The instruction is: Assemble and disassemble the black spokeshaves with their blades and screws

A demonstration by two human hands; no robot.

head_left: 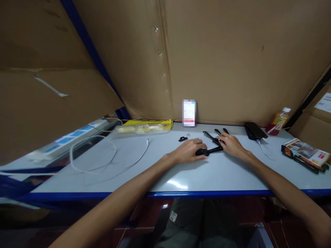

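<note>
A black jointed object (214, 150) with several slim arms lies on the pale table between my hands. My left hand (190, 151), with a ring on one finger, is closed round its rounded left end. My right hand (231, 144) pinches it near the joint where the arms meet, and the arm tips point away toward the wall. Just beyond my left hand lie a small black part (183, 138) and some tiny clear or metallic bits (188, 134).
A phone (189, 113) leans on the cardboard wall. Left are a white cable (139, 159), a power strip (72, 139) and a yellow packet (144, 126). Right are a black case (256, 131), a bottle (278, 122) and packaged items (306, 153).
</note>
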